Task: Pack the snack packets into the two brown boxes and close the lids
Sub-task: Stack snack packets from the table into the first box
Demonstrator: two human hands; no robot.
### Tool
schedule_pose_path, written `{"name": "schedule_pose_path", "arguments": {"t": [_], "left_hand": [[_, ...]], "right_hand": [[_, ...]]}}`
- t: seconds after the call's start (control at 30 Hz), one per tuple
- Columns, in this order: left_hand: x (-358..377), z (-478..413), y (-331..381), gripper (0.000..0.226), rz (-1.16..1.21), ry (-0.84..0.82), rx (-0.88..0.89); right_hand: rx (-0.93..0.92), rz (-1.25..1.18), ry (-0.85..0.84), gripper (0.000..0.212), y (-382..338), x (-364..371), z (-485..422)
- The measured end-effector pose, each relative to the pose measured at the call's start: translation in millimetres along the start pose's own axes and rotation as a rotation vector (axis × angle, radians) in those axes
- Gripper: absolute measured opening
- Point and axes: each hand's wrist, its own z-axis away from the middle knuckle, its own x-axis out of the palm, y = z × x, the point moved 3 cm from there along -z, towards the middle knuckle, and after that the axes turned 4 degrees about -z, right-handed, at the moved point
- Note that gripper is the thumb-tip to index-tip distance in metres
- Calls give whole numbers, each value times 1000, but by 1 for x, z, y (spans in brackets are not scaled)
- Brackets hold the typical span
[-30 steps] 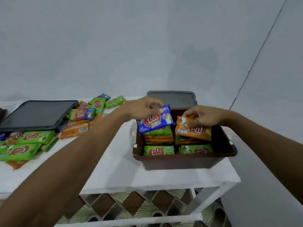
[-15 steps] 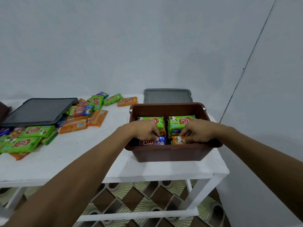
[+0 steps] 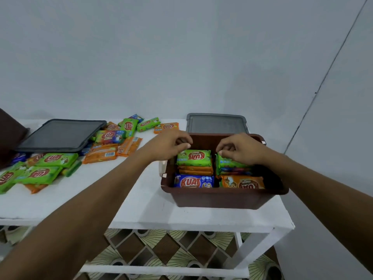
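Observation:
The brown box (image 3: 222, 197) stands open on the right end of the white table (image 3: 141, 209). It holds stacked snack packets: a green one (image 3: 193, 157) at the far left, a blue one (image 3: 193, 181) at the near left and an orange one (image 3: 242, 182) at the near right. My left hand (image 3: 169, 144) hovers over the far left stack, fingers curled, holding nothing. With curled fingers, my right hand (image 3: 238, 148) sits over the far right green packet (image 3: 232, 163), its thumb at the packet's edge. Loose packets (image 3: 48, 160) lie on the table's left side.
A grey lid (image 3: 217, 123) lies flat behind the box. A darker lid (image 3: 60, 134) lies at the left, partly on loose packets. Part of another brown box (image 3: 10, 134) shows at the far left edge. The wall is close behind the table.
Both hands let go of the blue and orange packets, which now lie in the near half of the box. The hands have moved back over the far stacks.

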Motion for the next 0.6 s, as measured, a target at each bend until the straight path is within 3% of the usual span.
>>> {"name": "schedule_pose_path", "arguments": {"t": [0.17,0.6], "left_hand": [[-39,17,-68,6,8,229,-153],[-73,2,-216,9,-17,112,-325]], "right_hand": [[-52,-11,103,14,-21,-3,-60],[-13,32,-99,9,-26,63,-241]]}}
